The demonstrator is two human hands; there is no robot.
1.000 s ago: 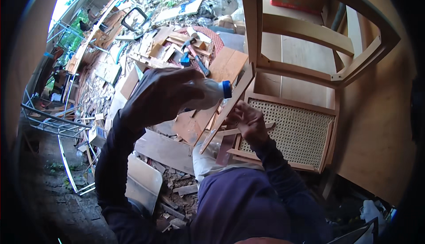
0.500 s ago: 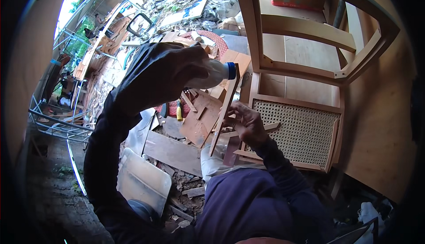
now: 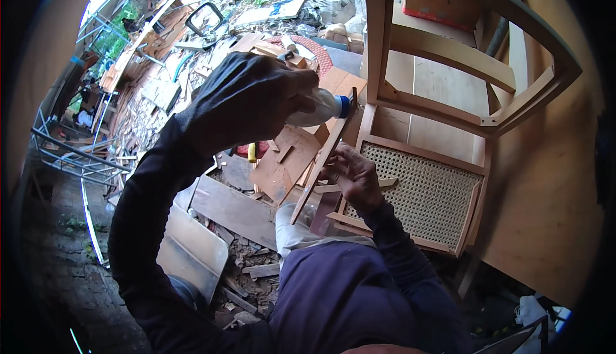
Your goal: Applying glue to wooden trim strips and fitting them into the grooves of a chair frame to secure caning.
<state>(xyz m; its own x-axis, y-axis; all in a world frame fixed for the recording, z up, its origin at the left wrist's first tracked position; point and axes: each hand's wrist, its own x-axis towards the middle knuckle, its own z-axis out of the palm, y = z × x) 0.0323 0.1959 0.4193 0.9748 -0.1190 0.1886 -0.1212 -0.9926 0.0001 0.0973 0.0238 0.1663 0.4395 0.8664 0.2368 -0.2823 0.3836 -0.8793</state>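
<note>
My left hand (image 3: 250, 94), palm down, grips a clear plastic bottle (image 3: 314, 113) lying sideways, its blue cap (image 3: 341, 106) at the upper end of a long narrow wooden strip (image 3: 303, 200). My right hand (image 3: 356, 181) pinches that strip from the right, around its middle, below the bottle. Right of the hand lies a wood-framed woven cane panel (image 3: 417, 203) with a short loose batten (image 3: 389, 183) on it. Above the panel stands a pale wooden chair frame (image 3: 449, 103). The bottle's bottom is hidden in my left hand.
Boards (image 3: 282, 161), a yellow-handled tool (image 3: 252, 152) and a red mat (image 3: 301, 43) lie ahead among scrap wood. A red-edged box (image 3: 436, 7) sits behind the chair frame. Metal framing (image 3: 70, 152) runs along the left, a distant person (image 3: 149, 4) beyond. A plywood sheet (image 3: 545, 206) is at right.
My left hand and the bottle have moved up, bringing the cap to the strip's upper end. The strip stands a little steeper, and my right hand still holds it.
</note>
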